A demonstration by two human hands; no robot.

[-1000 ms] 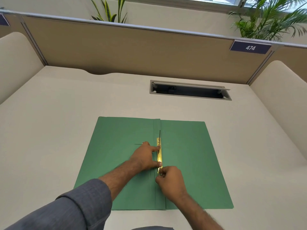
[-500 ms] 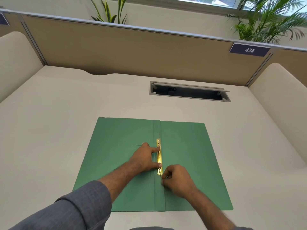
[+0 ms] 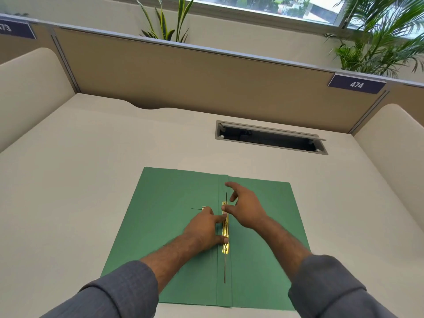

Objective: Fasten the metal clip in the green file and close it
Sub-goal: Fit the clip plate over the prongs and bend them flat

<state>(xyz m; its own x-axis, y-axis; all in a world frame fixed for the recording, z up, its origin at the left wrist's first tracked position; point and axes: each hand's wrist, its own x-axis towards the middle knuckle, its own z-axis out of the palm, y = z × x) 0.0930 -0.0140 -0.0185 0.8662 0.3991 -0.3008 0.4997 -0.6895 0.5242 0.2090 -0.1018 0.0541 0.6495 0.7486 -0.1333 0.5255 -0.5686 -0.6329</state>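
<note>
Spine of open green card file [image 3: 174,226] carries gold metal clip [image 3: 225,228]. Your left hand [image 3: 204,230] pins it, fingers straight, as anchor; right hand [image 3: 245,210] spread, empty, poised over far prong [image 3: 226,197].

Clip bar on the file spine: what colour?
Shiny gold clip bar, seen best in the head view.

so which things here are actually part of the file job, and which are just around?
In the job: green file, metal clip, left hand, right hand.
Just around: desk, cable slot, plants, 474 sign.
</note>
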